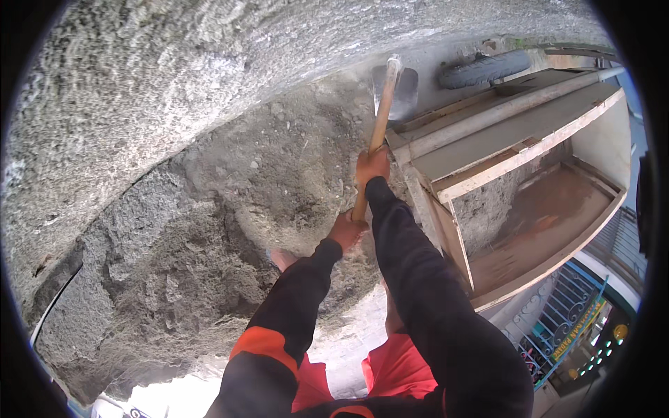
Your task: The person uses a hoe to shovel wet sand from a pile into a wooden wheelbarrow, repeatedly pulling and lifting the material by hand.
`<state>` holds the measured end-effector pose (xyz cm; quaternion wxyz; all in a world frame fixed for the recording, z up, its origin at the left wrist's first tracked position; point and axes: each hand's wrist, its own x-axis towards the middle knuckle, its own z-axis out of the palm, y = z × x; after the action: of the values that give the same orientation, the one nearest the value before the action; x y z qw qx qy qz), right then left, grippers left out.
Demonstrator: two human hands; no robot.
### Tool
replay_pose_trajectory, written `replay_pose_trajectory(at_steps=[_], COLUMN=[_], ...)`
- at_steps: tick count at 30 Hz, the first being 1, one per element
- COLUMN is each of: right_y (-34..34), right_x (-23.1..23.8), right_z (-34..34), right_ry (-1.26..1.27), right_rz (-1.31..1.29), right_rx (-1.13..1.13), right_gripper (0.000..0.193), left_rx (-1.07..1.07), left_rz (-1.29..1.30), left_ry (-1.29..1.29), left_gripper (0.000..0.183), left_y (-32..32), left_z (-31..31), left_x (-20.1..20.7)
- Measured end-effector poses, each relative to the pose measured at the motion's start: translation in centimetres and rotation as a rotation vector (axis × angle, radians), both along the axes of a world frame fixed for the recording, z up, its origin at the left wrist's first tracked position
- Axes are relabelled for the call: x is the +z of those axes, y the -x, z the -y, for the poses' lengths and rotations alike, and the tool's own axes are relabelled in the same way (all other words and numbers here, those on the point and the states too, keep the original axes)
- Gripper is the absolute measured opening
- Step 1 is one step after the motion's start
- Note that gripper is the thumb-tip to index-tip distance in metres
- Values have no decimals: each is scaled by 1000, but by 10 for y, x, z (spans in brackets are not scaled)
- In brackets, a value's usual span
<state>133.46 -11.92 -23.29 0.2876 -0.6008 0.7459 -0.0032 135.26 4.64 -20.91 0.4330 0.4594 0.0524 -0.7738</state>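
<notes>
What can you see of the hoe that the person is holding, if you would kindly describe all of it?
The hoe has a straight, brown, wooden-looking handle and a broad, dark grey, metal-looking blade with rounded corners; the joined end looks pale. It slants away from the person, blade farthest, near the wooden frame and tyre. The right hand has its grip nearer the blade, the left hand nearer the person. Whether the blade touches the ground is unclear.
</notes>
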Motion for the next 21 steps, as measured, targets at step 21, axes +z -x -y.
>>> replay_pose_trajectory(at_steps=[21], right_y=[-54], right_x=[49], right_z=[-184], right_ry=[-711], right_rz=[116], right_rx=[257], right_gripper=[45], left_rx=[624], left_rz=[-278], left_ry=[-357], left_gripper=[15], left_y=[3], left_z=[-166], left_x=[147])
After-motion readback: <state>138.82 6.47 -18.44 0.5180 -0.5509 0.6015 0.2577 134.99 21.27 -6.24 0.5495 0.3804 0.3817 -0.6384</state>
